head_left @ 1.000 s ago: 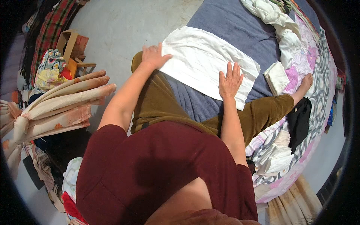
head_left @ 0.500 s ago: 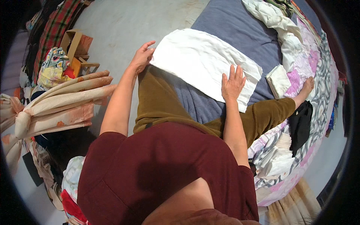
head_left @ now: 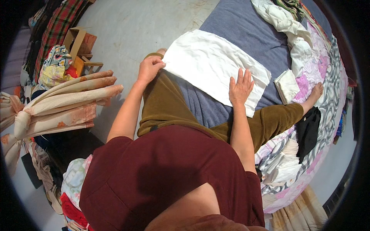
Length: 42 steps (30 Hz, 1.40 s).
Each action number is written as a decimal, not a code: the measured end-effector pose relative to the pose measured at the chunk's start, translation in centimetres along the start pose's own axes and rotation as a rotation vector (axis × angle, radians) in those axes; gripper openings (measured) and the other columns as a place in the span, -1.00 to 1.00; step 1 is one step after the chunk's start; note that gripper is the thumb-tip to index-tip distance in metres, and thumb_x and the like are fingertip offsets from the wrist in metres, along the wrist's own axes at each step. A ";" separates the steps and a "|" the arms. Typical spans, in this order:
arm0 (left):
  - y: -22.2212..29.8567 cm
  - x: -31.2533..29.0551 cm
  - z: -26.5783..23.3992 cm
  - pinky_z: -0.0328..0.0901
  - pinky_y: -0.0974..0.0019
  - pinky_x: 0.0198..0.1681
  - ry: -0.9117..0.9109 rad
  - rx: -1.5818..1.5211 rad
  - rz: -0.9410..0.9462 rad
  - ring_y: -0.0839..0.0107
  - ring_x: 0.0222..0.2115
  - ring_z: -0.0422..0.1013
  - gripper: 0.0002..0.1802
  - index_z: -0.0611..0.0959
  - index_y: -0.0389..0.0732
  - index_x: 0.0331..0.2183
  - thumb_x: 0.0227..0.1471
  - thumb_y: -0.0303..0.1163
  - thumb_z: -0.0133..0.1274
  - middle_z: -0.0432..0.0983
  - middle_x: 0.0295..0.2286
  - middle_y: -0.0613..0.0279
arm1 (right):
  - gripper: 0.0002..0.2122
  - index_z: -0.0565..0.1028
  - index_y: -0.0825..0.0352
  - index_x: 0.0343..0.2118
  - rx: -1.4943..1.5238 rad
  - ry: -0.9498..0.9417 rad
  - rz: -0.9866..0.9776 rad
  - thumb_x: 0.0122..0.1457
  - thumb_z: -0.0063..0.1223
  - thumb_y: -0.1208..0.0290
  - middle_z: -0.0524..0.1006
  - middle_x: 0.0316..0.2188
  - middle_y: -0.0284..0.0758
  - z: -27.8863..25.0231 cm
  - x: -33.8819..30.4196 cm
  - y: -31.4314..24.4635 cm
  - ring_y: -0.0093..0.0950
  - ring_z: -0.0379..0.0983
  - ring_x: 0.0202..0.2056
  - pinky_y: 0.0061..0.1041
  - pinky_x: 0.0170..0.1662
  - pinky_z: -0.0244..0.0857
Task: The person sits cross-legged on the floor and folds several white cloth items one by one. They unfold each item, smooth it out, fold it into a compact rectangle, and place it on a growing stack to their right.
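A white cloth (head_left: 204,57) lies spread over the blue-grey blanket (head_left: 246,30) in front of me, its surface lightly wrinkled. At the cloth's left edge, my left hand (head_left: 150,68) is closed, thumb and fingers pinching the corner there. My right hand (head_left: 241,87) rests flat on the right part of the cloth with its fingers stretched out. Just beyond the cloth's right end sits a small folded white cloth (head_left: 287,86). My legs in brown trousers (head_left: 165,100) lie on either side of the blanket.
A crumpled white cloth (head_left: 283,19) lies at the far right. Near my right elbow are a stack of folded white cloths (head_left: 285,165) and a black garment (head_left: 309,131). To the left hang a knotted patterned curtain (head_left: 69,111) and, farther off, a cardboard box (head_left: 73,40).
My left hand has gone from fingers spread at the cloth's left edge to a pinch on its corner, moving slightly nearer and right. The right hand stays flat in place.
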<state>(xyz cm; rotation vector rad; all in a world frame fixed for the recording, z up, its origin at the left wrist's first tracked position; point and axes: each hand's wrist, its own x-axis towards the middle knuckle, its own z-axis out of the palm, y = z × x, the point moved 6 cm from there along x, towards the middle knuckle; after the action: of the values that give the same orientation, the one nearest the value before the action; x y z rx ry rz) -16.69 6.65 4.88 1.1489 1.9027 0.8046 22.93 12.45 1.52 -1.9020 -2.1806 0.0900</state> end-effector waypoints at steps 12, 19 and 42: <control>2.2 0.8 0.1 0.27 0.31 -0.19 -0.212 -0.103 0.169 0.41 -0.32 0.38 -0.78 0.47 -0.21 -0.24 0.04 -0.39 0.09 0.50 -0.33 0.28 | -0.42 0.09 0.05 0.28 -0.016 0.008 0.000 0.23 -0.23 -0.02 -0.01 0.32 -0.27 0.1 0.0 0.1 -0.33 -0.16 0.33 -0.14 0.34 -0.40; 1.6 1.6 0.2 0.26 0.38 -0.10 -0.255 -0.793 -0.046 0.43 -0.21 0.40 -0.48 0.35 -0.21 -0.04 -0.05 -0.46 0.18 0.50 -0.22 0.18 | -0.43 0.10 0.05 0.28 -0.019 0.031 -0.010 0.23 -0.20 -0.02 0.01 0.31 -0.27 0.2 -0.1 0.2 -0.31 -0.13 0.32 -0.13 0.33 -0.37; 2.6 0.4 -1.9 0.21 0.36 0.02 -0.504 -0.256 -0.075 0.56 -0.21 0.38 -0.33 0.37 -0.21 0.10 -0.07 -0.34 0.19 0.49 -0.32 0.43 | -0.43 0.12 0.05 0.27 -0.018 0.021 0.005 0.22 -0.20 -0.02 0.02 0.31 -0.30 0.3 0.0 0.2 -0.34 -0.15 0.33 -0.15 0.33 -0.38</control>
<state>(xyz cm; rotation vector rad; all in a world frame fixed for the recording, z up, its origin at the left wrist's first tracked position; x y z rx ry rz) -17.32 7.77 7.84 0.9997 1.3751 0.6228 23.07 12.50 1.18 -1.9099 -2.1702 0.0512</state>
